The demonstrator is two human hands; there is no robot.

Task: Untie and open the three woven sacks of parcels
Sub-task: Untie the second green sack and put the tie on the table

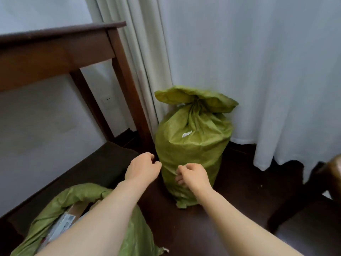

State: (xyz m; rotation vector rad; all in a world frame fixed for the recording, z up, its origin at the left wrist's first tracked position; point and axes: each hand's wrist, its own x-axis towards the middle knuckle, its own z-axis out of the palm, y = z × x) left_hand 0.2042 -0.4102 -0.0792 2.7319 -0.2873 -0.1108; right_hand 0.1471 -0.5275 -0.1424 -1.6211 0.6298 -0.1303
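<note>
tied sack [191, 141] standing mid-frame by curtain [258, 71], neck knotted above both hands | open sack [77, 209] lying lower left | risk: tugging low could be tipping it over | left grip [142, 168] curled, holding nothing beside sack | right grip [191, 175] loosely curled, touching sack front

Lighting's soft and kinda flat on my feed, most of it coming through the white curtain [258, 71] at the back, which glows pale blue-grey. The dark floor [239, 209] just swallows detail, near black under the table [55, 52]. No real glare. Whole frame's a bit soft, and the wide lens bends the table edge and leans its legs toward the corners.
</note>
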